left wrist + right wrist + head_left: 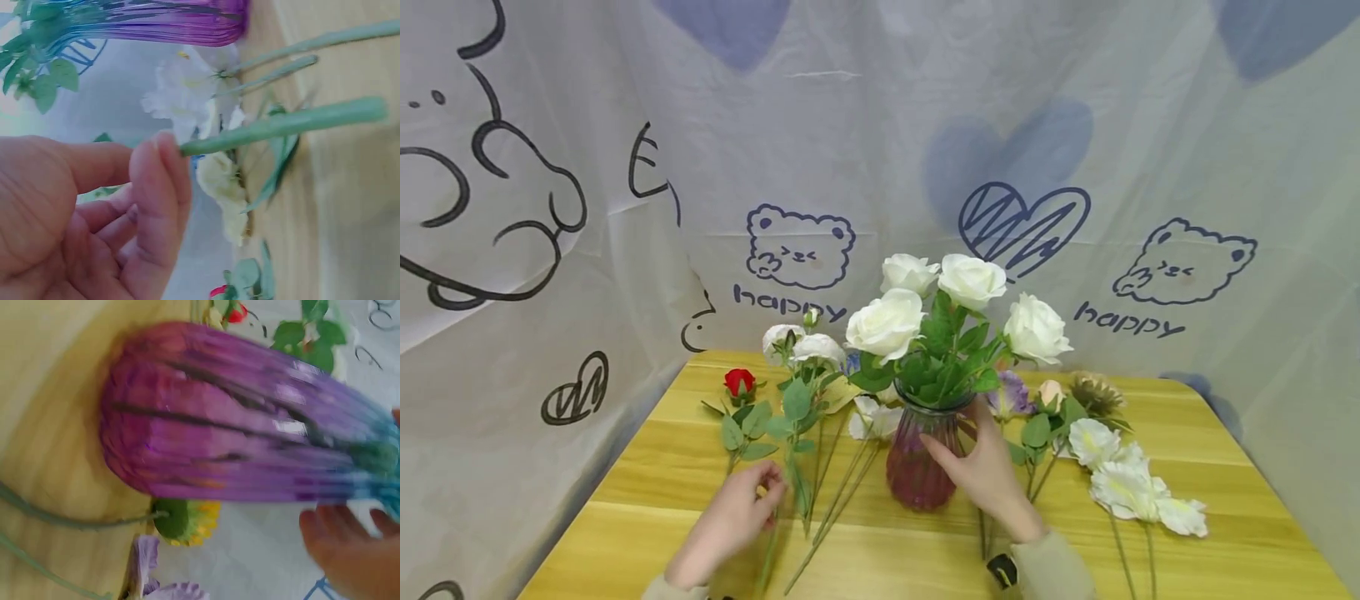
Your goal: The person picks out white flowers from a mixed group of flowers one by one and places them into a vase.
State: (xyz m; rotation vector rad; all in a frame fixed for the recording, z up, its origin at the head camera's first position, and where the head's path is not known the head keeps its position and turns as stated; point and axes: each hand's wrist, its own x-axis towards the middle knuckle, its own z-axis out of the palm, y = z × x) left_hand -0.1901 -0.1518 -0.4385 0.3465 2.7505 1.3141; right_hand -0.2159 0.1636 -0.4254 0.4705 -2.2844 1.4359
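A ribbed glass vase [922, 471], purple-pink below and bluish at the neck, stands upright holding several white roses [972, 281] with green leaves. My right hand [988, 475] grips it just below the neck, thumb across the front; in the right wrist view fingers [340, 534] lie along its side. Dark stems show through the glass [206, 425]. My left hand [741, 508] pinches a green stem [281, 127] between thumb and fingertips, its lower end sticking out. That stem appears to belong to the white, round-headed flower spray [818, 350] left of the vase.
A red rose [740, 382] lies at the left. Around the vase lie a white flower [874, 418], a purple flower [1011, 396], a peach bud [1051, 393] and white ruffled flowers [1127, 490] on the wooden table [1232, 500]. A printed cloth [880, 167] hangs behind.
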